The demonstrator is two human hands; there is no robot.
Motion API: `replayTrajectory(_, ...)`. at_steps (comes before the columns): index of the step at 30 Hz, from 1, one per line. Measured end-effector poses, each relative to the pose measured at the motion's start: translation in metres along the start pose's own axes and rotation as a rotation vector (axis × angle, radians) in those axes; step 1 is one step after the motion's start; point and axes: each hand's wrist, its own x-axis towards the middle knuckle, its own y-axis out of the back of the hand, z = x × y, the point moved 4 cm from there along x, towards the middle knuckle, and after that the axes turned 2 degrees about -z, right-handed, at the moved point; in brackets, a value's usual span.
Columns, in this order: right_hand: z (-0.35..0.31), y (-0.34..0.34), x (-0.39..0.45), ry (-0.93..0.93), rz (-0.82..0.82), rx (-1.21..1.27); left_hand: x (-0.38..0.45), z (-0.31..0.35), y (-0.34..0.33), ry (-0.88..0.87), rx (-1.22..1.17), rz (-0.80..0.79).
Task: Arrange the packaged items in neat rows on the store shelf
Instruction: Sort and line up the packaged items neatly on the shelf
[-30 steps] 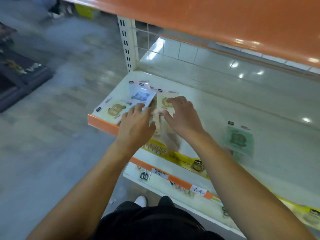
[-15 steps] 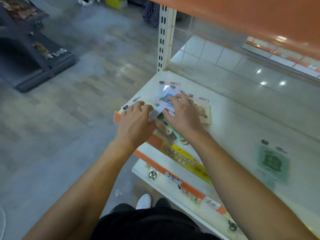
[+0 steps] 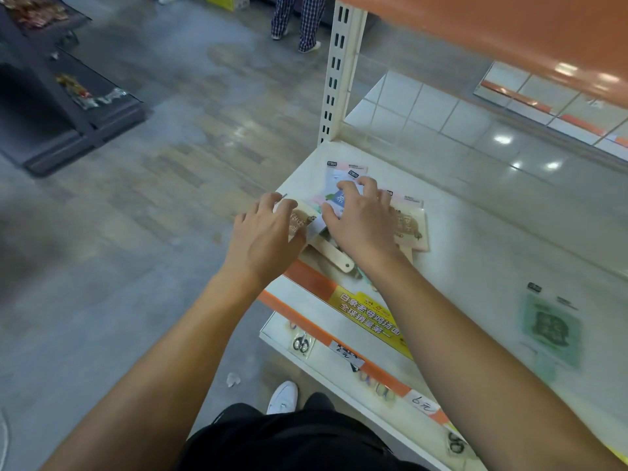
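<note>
At the shelf's (image 3: 475, 239) left front corner, packets are pinched by curled fingers: the brown-printed packet (image 3: 300, 217) by the left hand (image 3: 263, 239), the blue-printed packet (image 3: 339, 198) by the right hand (image 3: 360, 219); bare shelf lies rightward up to a green packet (image 3: 550, 329).

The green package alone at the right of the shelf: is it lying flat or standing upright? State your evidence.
Lying flat. The green package shows its whole printed face upward on the shelf, apart from both hands.

A cream metal shelf (image 3: 475, 232) with an orange front lip carries a cluster of flat plastic-wrapped packets (image 3: 409, 222) at ten o'clock, and one green packet (image 3: 550, 329) lies well apart at four o'clock.
</note>
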Motion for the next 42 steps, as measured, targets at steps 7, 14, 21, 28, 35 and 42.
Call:
replayTrajectory(7, -0.014, -0.007, 0.014, -0.117, -0.062, -0.086, 0.002, -0.011, 0.004, -0.008, -0.006, -0.009)
replayTrajectory(14, -0.022, -0.019, 0.019, -0.166, -0.116, -0.167, 0.001, -0.02, 0.005, -0.015, -0.018, -0.036)
replayTrajectory(21, -0.022, -0.017, 0.016, -0.127, -0.06, -0.152, 0.003, -0.021, 0.006, -0.027, -0.015, -0.048)
replayTrajectory(28, -0.019, -0.012, 0.009, -0.128, 0.005, -0.049, 0.006, -0.015, 0.002, -0.062, -0.018, -0.063)
replayTrajectory(35, -0.004, 0.006, -0.001, -0.123, 0.08, 0.027, 0.01, 0.011, 0.001, -0.116, -0.046, -0.043)
replayTrajectory(42, 0.042, 0.04, -0.022, -0.208, 0.125, 0.022, 0.009, 0.06, -0.01, -0.259, -0.062, -0.048)
